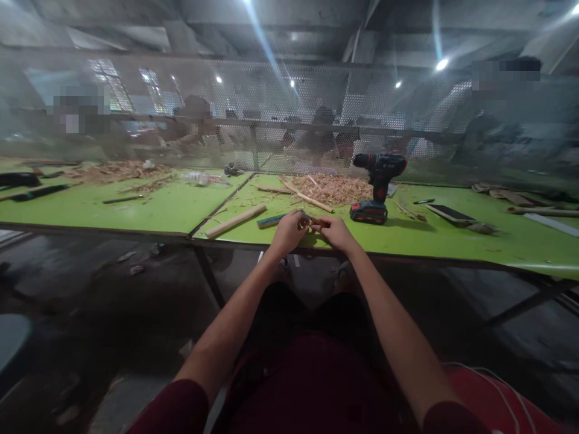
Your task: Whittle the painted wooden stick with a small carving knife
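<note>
My left hand point(291, 231) and my right hand point(333, 231) meet at the front edge of the green table point(244, 232). Their fingers are bent and pinched together around something too small to name. Just left of my left hand lies a blue-green stick point(268, 222), its right end partly hidden behind that hand. A pale wooden rod point(236, 221) rests farther left. Beyond my hands, a thin wooden strip point(312, 200) lies beside a heap of wood shavings point(337, 188). To the right a cordless drill point(380, 187) stands upright on its battery.
A dark flat block point(451, 214), a brush-like piece point(481, 228) and a pen point(424, 201) lie at the right. More shavings point(120, 171) and a plastic bottle point(203, 178) are at the left. A perforated screen point(280, 141) runs along the back, with people beyond it.
</note>
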Action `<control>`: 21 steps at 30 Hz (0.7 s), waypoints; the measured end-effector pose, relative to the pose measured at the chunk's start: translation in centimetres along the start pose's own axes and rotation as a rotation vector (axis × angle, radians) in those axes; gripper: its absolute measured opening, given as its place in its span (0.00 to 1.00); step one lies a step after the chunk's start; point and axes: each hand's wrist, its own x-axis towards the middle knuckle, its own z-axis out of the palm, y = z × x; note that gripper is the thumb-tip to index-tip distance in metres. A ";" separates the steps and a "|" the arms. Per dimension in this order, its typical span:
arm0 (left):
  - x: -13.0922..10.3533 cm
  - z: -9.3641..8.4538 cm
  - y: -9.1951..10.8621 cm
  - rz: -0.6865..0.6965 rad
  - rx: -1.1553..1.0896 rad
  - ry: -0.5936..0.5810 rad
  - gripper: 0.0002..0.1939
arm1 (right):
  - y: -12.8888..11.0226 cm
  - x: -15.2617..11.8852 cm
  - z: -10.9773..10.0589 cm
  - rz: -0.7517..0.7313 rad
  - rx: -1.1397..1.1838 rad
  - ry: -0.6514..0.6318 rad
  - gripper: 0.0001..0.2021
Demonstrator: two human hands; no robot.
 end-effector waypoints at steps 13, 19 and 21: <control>-0.1 -0.4 0.9 0.036 -0.011 -0.019 0.08 | -0.9 -0.4 -0.2 0.066 -0.009 0.081 0.12; -0.1 -0.5 0.9 0.043 -0.035 -0.009 0.05 | -0.8 -0.4 -0.1 0.046 -0.028 0.105 0.10; -0.1 -0.3 0.7 0.037 -0.035 -0.004 0.05 | -0.8 -0.4 -0.2 0.037 -0.026 0.103 0.09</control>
